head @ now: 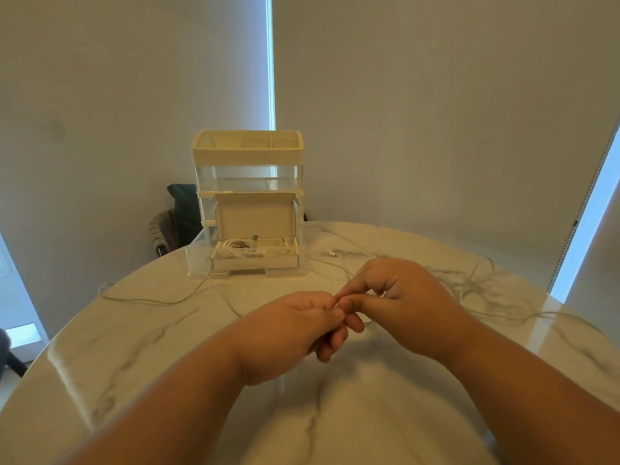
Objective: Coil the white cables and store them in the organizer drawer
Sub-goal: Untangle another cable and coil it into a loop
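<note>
left hand [295,327], right hand [402,297] meet, both pinching white cable [330,263]; organizer drawer [197,256] open behind, coils [235,248] inside.

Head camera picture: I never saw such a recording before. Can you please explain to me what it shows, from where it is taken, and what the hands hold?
There is no machine here. A person wears one camera on the head, looking forward and down, so both arms enter from below. The left hand and right hand meet over a round marble table and together pinch a thin white cable. More loose cables lie across the table. At the far side stands a clear organizer. Its bottom drawer is pulled out and holds an open box with coiled cables inside.
</note>
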Demonstrator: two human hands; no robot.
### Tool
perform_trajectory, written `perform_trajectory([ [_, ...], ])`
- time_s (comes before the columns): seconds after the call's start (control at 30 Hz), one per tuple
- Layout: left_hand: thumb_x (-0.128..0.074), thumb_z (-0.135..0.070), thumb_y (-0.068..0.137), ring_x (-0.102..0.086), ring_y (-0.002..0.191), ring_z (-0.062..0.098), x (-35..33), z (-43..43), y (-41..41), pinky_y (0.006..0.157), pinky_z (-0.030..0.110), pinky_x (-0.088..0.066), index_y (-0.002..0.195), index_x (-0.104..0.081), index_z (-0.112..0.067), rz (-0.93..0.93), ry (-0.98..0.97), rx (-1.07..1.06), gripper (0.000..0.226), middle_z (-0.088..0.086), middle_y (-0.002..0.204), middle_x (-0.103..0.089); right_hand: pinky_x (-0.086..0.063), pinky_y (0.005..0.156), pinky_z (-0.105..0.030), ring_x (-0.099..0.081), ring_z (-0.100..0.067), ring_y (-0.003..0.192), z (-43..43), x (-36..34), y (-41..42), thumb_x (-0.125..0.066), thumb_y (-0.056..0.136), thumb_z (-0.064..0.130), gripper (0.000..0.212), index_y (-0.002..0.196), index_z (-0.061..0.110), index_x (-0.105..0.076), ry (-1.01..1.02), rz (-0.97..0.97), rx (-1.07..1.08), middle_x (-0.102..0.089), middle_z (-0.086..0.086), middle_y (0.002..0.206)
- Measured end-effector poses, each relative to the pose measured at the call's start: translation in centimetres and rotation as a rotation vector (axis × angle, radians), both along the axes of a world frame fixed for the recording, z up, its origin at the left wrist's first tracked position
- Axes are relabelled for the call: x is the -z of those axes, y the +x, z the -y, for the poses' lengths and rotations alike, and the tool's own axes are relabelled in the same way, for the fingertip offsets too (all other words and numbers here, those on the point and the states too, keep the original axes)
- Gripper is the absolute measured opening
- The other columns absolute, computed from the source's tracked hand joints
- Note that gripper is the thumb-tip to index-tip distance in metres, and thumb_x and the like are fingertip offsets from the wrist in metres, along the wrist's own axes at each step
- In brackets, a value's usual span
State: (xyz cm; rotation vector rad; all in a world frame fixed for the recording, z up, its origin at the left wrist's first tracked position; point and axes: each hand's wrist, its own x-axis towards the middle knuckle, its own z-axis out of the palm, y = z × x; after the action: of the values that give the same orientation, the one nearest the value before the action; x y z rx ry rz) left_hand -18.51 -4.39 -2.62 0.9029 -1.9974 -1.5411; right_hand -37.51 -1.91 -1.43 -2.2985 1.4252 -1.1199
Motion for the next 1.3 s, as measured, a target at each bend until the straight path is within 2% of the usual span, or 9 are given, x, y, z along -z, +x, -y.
perform_trajectory([
  [0.17,-0.039,-0.016,0.105,-0.054,0.063,0.010,-0.3,-0.2,0.4,0.062,0.018,-0.044,0.096,-0.065,-0.009,-0.006,-0.067,0.047,0.029,-0.002,0.071,-0.062,-0.045,0.073,-0.014,-0.062,-0.002,0.086,0.2,0.0,-0.4,-0.071,0.087,0.022,0.015,0.085,0.035,-0.077,0.024,0.019,0.003,-0.068,0.015,0.082],
  [0.33,-0.039,-0.013,0.104,-0.069,0.078,0.019,-0.8,-0.5,0.6,0.076,0.027,-0.054,0.099,-0.064,-0.004,-0.160,0.085,0.071,0.028,0.010,0.089,-0.073,-0.047,0.078,-0.012,-0.067,0.001,0.085,0.6,0.2,-1.0,-0.068,0.089,0.014,0.019,0.087,0.031,-0.077,0.097,0.205,0.005,-0.073,0.019,0.085],
  [0.47,-0.038,-0.014,0.104,-0.051,0.055,0.013,-0.9,-0.5,0.6,0.061,0.024,-0.045,0.092,-0.064,-0.007,-0.250,0.094,0.079,0.030,0.005,0.067,-0.063,-0.045,0.066,-0.014,-0.061,0.001,0.068,0.7,0.8,-0.4,-0.066,0.089,0.012,0.017,0.089,0.024,-0.078,0.207,0.451,-0.069,-0.072,0.010,0.077],
  [0.57,-0.042,-0.016,0.101,-0.039,0.049,0.012,-1.0,-0.3,0.6,0.056,0.026,-0.042,0.085,-0.064,-0.008,-0.422,0.214,0.108,0.028,0.002,0.056,-0.046,-0.039,0.058,-0.022,-0.047,-0.013,0.061,0.8,1.1,0.1,-0.066,0.085,0.025,0.014,0.088,0.023,-0.079,0.270,0.572,-0.081,-0.062,0.002,0.069],
  [0.73,-0.046,-0.017,0.088,-0.026,0.047,0.012,-1.3,0.0,0.7,0.051,0.027,-0.037,0.076,-0.060,-0.009,-0.621,0.389,0.171,0.020,-0.003,0.053,-0.031,-0.033,0.050,-0.024,-0.039,-0.013,0.052,0.8,1.3,0.9,-0.064,0.088,0.004,0.021,0.076,0.019,-0.073,0.317,0.824,-0.111,-0.058,-0.007,0.065],
  [0.83,-0.047,-0.017,0.084,-0.023,0.043,0.011,-1.5,-0.1,0.6,0.047,0.026,-0.035,0.066,-0.055,-0.012,-0.704,0.453,0.114,0.021,-0.004,0.052,-0.019,-0.033,0.049,-0.024,-0.039,-0.013,0.050,0.6,1.5,1.5,-0.067,0.084,0.005,0.019,0.070,0.016,-0.072,0.300,0.819,-0.120,-0.061,-0.009,0.065],
  [1.03,-0.044,-0.029,0.088,-0.014,0.040,0.011,-1.5,-0.3,0.2,0.038,0.023,-0.025,0.054,-0.046,-0.016,-0.758,0.456,-0.117,0.037,-0.006,0.045,-0.017,-0.034,0.049,-0.025,-0.040,-0.016,0.053,0.2,2.0,2.3,-0.067,0.088,0.007,0.010,0.078,0.006,-0.069,0.288,0.802,-0.116,-0.061,-0.009,0.065],
  [1.17,-0.048,-0.028,0.080,-0.007,0.047,0.016,-1.7,-0.6,0.1,0.041,0.025,-0.019,0.049,-0.041,-0.018,-0.671,0.339,-0.212,0.033,-0.001,0.052,-0.008,-0.034,0.053,-0.026,-0.039,-0.014,0.054,0.1,2.2,2.5,-0.076,0.075,0.038,0.029,0.076,0.010,-0.070,0.240,0.744,-0.099,-0.057,-0.007,0.065],
  [1.3,-0.047,-0.027,0.079,-0.007,0.047,0.017,-1.8,-0.8,0.1,0.042,0.026,-0.017,0.048,-0.039,-0.018,-0.658,0.312,-0.207,0.034,0.000,0.049,-0.010,-0.034,0.053,-0.025,-0.038,-0.010,0.053,-0.1,2.0,2.7,-0.073,0.078,0.035,0.018,0.077,0.017,-0.071,0.270,0.650,-0.144,-0.057,-0.004,0.065],
])
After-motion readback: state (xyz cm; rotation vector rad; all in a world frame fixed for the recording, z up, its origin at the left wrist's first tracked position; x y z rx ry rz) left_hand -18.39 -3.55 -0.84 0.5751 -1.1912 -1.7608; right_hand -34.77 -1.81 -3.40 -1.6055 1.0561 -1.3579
